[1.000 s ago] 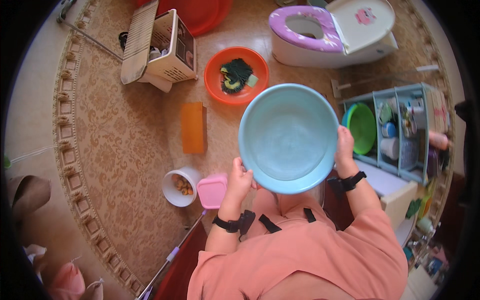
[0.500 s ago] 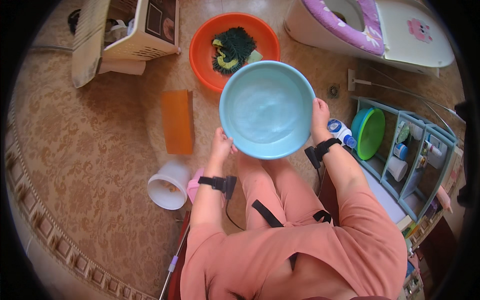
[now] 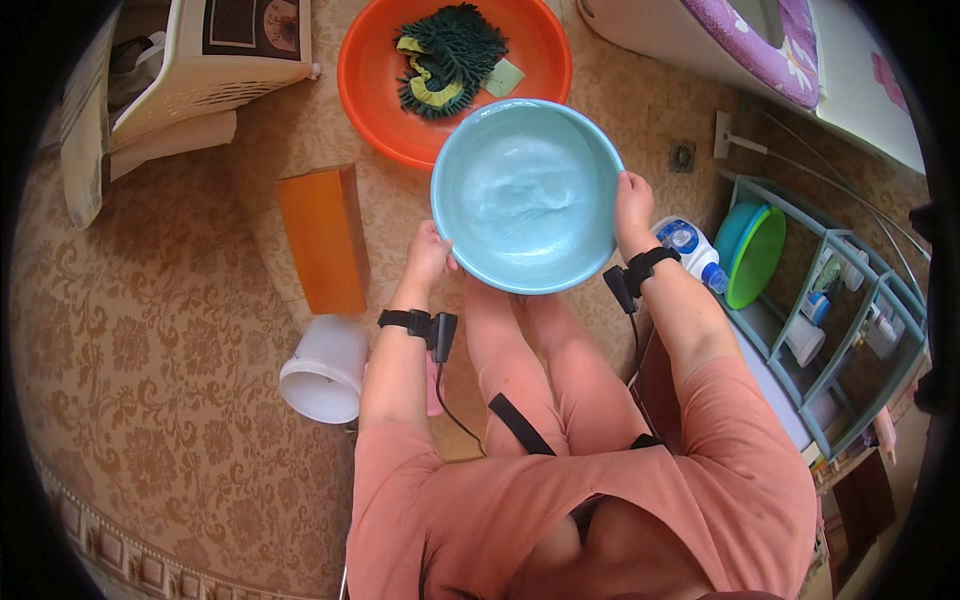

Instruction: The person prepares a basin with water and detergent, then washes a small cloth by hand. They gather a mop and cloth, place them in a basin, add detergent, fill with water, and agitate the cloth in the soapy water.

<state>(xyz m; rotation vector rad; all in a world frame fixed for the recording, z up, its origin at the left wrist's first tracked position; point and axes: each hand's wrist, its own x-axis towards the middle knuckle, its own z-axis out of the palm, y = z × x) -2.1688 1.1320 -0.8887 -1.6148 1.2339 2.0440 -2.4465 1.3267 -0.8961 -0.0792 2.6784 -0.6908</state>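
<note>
Between my two hands I carry a light blue plastic basin (image 3: pixel 525 200) in front of my legs, with what looks like rippling water in it. My left hand (image 3: pixel 430 252) grips its rim at the lower left. On the right side, my right hand (image 3: pixel 633 212) is closed on the rim. Past the basin, a larger orange basin (image 3: pixel 362 110) stands on the floor, its near edge partly hidden. Inside it lie a dark green shaggy chenille cloth (image 3: pixel 462 50) with yellow trim and a pale green square piece (image 3: pixel 504 78).
Left are a wooden block-shaped stool (image 3: pixel 322 240), a tipped white bucket (image 3: pixel 325 370) and a cream plastic hamper (image 3: pixel 210 95). At right stand a blue-capped white bottle (image 3: pixel 690 250), a grey-blue rack (image 3: pixel 830 300) holding a green basin (image 3: pixel 755 258), and a toilet with a purple seat cover (image 3: pixel 800 60).
My view has shifted, so the orange basin and stool appear larger. Both hands still hold the blue basin, and the water's surface shows stronger ripples.
</note>
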